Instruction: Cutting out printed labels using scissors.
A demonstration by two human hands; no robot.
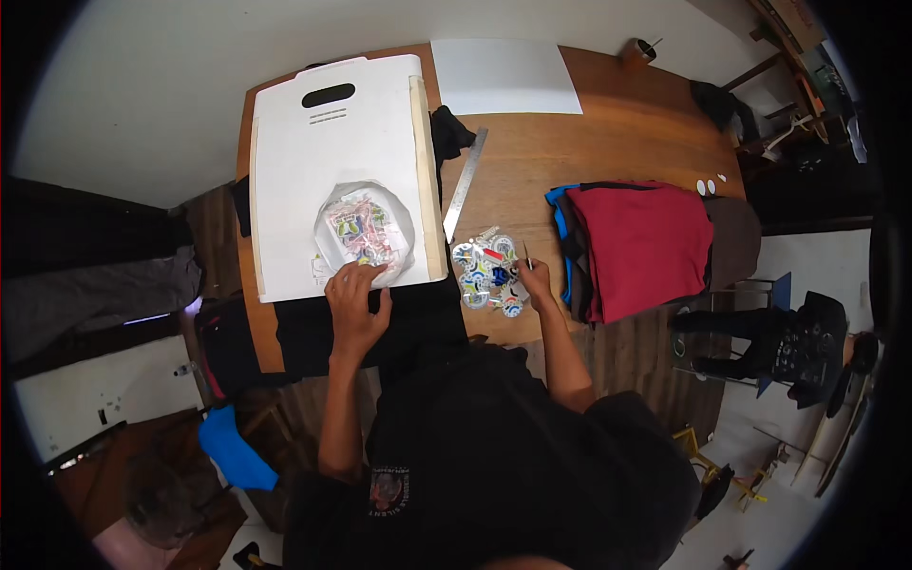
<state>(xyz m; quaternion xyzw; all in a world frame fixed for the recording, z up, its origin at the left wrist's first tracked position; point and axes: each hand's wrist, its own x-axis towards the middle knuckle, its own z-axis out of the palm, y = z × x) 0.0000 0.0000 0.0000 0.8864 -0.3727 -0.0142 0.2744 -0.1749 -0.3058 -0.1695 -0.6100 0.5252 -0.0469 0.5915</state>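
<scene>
My left hand (356, 309) is at the near rim of a round, whitish plastic bag (328, 242). Its fingertips rest there, with the thumb apart from them. Inside the bag are colourful printed pieces (359, 226), reddish and green, seen partly through the plastic. The bag sits on a white board (337, 152) with a slot handle at its far end. To the right, my right hand (535, 282) is closed around a slim, pointed tool (528, 253); its exact kind is too small to tell. Beside that hand lies a cluster of colourful printed stickers or cutouts (486, 275).
A steel ruler (466, 180) lies along the board's right side. Red folded cloth (651, 247) tops a stack at the right of the wooden table (513, 152). White paper (503, 76) and a brown cup (637, 52) are at the back. Black cloth (418, 318) hangs below the board.
</scene>
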